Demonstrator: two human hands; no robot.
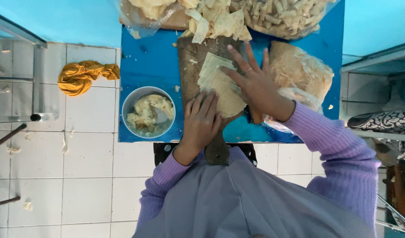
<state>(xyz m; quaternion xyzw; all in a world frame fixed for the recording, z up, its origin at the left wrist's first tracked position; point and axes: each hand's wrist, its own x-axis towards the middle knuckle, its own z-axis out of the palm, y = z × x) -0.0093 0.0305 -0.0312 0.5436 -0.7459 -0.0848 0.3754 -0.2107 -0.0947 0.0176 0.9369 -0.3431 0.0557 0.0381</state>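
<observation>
The wooden board [191, 66] looks dark, worn and matt; the thin pastry sheets [220, 81] on it are pale, dry and smooth. The low table [149, 66] has a glossy blue top. The bowl [136, 99] by its near left edge looks like dull metal. Clear, shiny plastic bags [299, 70] lie toward the right edge. The sleeves [339, 150] are ribbed knit

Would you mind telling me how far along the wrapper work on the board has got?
Done, it seems: a bag of rolled pieces and loose folded ones lie at the far edge of the table. In hand: both the left hand and the right hand press flat on a wrapper stack on the board. Left: that stack, plus filling in the bowl.
</observation>
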